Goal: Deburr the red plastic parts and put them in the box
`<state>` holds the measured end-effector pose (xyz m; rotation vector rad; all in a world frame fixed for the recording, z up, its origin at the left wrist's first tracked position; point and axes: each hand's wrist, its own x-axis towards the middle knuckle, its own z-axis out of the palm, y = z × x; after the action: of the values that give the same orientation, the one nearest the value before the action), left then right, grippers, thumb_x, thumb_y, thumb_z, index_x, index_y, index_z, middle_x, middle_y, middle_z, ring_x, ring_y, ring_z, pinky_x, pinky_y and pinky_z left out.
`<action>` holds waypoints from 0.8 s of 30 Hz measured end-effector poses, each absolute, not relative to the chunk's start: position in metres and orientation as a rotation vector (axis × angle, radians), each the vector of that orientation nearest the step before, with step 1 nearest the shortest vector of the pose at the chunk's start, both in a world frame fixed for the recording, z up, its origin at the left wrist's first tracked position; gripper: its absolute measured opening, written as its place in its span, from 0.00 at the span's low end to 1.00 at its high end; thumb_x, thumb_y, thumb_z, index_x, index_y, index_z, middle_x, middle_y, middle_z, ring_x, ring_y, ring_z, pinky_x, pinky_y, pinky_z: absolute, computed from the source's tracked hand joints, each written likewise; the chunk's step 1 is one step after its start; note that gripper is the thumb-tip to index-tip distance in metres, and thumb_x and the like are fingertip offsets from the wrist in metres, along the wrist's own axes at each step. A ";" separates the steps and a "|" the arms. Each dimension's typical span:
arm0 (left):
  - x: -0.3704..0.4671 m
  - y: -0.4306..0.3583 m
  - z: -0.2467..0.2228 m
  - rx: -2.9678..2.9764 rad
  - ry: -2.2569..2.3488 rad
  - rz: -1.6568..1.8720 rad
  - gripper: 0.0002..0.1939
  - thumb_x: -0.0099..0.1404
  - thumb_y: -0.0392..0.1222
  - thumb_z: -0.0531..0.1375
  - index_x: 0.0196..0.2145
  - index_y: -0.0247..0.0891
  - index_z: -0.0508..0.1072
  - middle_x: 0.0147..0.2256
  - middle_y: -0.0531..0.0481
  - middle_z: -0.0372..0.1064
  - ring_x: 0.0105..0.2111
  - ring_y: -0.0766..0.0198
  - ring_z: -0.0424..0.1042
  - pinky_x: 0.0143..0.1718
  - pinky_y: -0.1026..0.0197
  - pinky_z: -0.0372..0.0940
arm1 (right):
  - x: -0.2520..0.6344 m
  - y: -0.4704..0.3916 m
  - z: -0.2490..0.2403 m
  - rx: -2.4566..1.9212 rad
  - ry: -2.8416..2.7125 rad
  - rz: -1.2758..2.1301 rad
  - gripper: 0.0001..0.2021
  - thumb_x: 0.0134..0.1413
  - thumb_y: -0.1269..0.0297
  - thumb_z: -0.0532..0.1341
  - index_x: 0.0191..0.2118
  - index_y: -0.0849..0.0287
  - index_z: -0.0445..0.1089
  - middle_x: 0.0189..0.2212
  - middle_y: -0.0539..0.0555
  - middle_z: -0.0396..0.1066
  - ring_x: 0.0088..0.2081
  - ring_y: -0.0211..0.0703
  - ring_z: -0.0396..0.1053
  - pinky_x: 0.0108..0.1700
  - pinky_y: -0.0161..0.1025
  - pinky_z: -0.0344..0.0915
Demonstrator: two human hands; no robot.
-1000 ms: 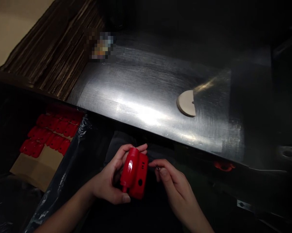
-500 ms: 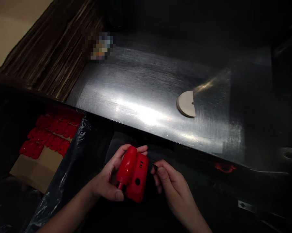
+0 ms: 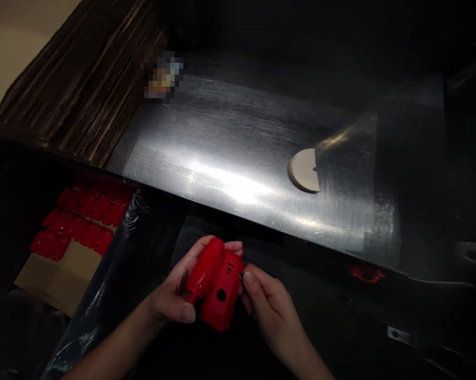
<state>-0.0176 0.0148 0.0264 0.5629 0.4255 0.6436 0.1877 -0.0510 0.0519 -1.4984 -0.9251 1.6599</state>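
Observation:
My left hand (image 3: 177, 295) is wrapped round a red plastic housing (image 3: 224, 282), which has a rounded barrel along its left side and a flatter face with small slots and a round dark hole. The fingers pass behind the part and the thumb lies near its lower left end. Close against the housing's right edge is my right hand (image 3: 265, 295), thumb and forefinger pinched on a small dark thin piece (image 3: 240, 275). Most of that piece is hidden by the fingertips, so its kind does not show.
A metal worktable (image 3: 222, 142) extends ahead, carrying a pale half-round disc (image 3: 304, 170). Stacked brown sheets (image 3: 83, 79) rise at its left. Lower left, several red parts (image 3: 75, 221) lie on cardboard (image 3: 50, 279) in a box lined with dark plastic (image 3: 91, 306).
My right hand has moved left, bringing the small dark piece up to the red housing's right edge. My left hand has tilted the housing slightly.

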 end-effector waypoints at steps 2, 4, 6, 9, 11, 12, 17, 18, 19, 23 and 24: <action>-0.017 0.014 0.026 0.540 0.417 0.648 0.52 0.53 0.52 0.78 0.70 0.52 0.62 0.76 0.35 0.55 0.76 0.34 0.54 0.68 0.33 0.63 | 0.188 -0.050 0.053 -1.494 -0.933 1.659 0.27 0.79 0.42 0.51 0.30 0.55 0.64 0.22 0.44 0.59 0.25 0.36 0.56 0.29 0.37 0.52; -0.015 0.015 0.026 0.528 0.426 0.651 0.51 0.53 0.51 0.78 0.70 0.51 0.63 0.75 0.35 0.56 0.75 0.34 0.56 0.67 0.34 0.64 | 0.188 -0.051 0.052 -1.497 -0.933 1.661 0.27 0.78 0.42 0.51 0.31 0.55 0.64 0.22 0.44 0.59 0.25 0.36 0.56 0.29 0.37 0.51; -0.014 0.016 0.027 0.534 0.439 0.652 0.51 0.53 0.51 0.79 0.70 0.51 0.64 0.74 0.35 0.58 0.74 0.35 0.59 0.67 0.33 0.64 | 0.188 -0.052 0.051 -1.502 -0.934 1.661 0.26 0.79 0.42 0.51 0.31 0.55 0.64 0.22 0.44 0.60 0.25 0.37 0.56 0.29 0.37 0.51; -0.013 0.018 0.029 0.550 0.457 0.649 0.51 0.52 0.52 0.79 0.69 0.51 0.64 0.72 0.35 0.61 0.72 0.34 0.62 0.69 0.31 0.61 | 0.187 -0.053 0.049 -1.503 -0.954 1.660 0.25 0.78 0.43 0.53 0.33 0.55 0.66 0.24 0.44 0.60 0.26 0.37 0.56 0.30 0.37 0.51; -0.013 0.020 0.029 0.564 0.476 0.642 0.52 0.51 0.54 0.79 0.69 0.51 0.63 0.72 0.34 0.61 0.72 0.33 0.62 0.69 0.30 0.58 | 0.187 -0.053 0.048 -1.511 -0.982 1.659 0.23 0.78 0.43 0.55 0.35 0.56 0.69 0.25 0.45 0.63 0.27 0.37 0.57 0.31 0.37 0.52; -0.013 0.021 0.030 0.571 0.485 0.637 0.52 0.51 0.55 0.79 0.69 0.50 0.63 0.72 0.34 0.60 0.71 0.31 0.62 0.69 0.29 0.57 | 0.186 -0.053 0.048 -1.520 -0.997 1.651 0.22 0.77 0.43 0.56 0.36 0.56 0.70 0.26 0.45 0.64 0.28 0.37 0.58 0.31 0.37 0.52; -0.013 0.023 0.028 0.598 0.489 0.608 0.53 0.51 0.56 0.78 0.69 0.54 0.60 0.73 0.35 0.56 0.66 0.33 0.69 0.65 0.29 0.62 | 0.186 -0.044 0.051 -1.556 -1.013 1.563 0.21 0.72 0.42 0.61 0.35 0.55 0.70 0.27 0.46 0.66 0.30 0.39 0.62 0.33 0.36 0.57; -0.013 0.024 0.027 0.602 0.487 0.607 0.53 0.51 0.55 0.78 0.69 0.55 0.60 0.74 0.36 0.56 0.64 0.35 0.71 0.65 0.30 0.63 | 0.185 -0.042 0.052 -1.550 -1.002 1.550 0.21 0.72 0.43 0.62 0.35 0.55 0.69 0.27 0.46 0.66 0.30 0.39 0.62 0.33 0.36 0.58; -0.013 0.024 0.027 0.608 0.484 0.613 0.53 0.51 0.54 0.79 0.69 0.55 0.60 0.74 0.36 0.56 0.63 0.37 0.72 0.64 0.31 0.64 | 0.185 -0.040 0.053 -1.542 -0.988 1.540 0.21 0.71 0.43 0.62 0.34 0.55 0.68 0.28 0.46 0.65 0.30 0.39 0.62 0.33 0.35 0.58; -0.013 0.028 0.027 0.601 0.471 0.635 0.52 0.51 0.51 0.78 0.69 0.53 0.62 0.74 0.35 0.55 0.58 0.41 0.76 0.58 0.39 0.71 | 0.182 -0.033 0.055 -1.508 -0.949 1.527 0.21 0.69 0.43 0.64 0.33 0.54 0.66 0.27 0.45 0.64 0.29 0.38 0.60 0.32 0.35 0.58; -0.012 0.029 0.027 0.597 0.467 0.639 0.52 0.51 0.51 0.78 0.69 0.53 0.62 0.74 0.35 0.55 0.58 0.42 0.76 0.57 0.41 0.73 | 0.182 -0.032 0.055 -1.501 -0.947 1.533 0.21 0.69 0.43 0.64 0.33 0.54 0.66 0.27 0.45 0.63 0.29 0.38 0.59 0.32 0.35 0.57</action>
<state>-0.0123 0.0287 0.0272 0.5968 0.4667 0.6385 0.1820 -0.0318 0.0547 -1.5013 -0.9470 1.5330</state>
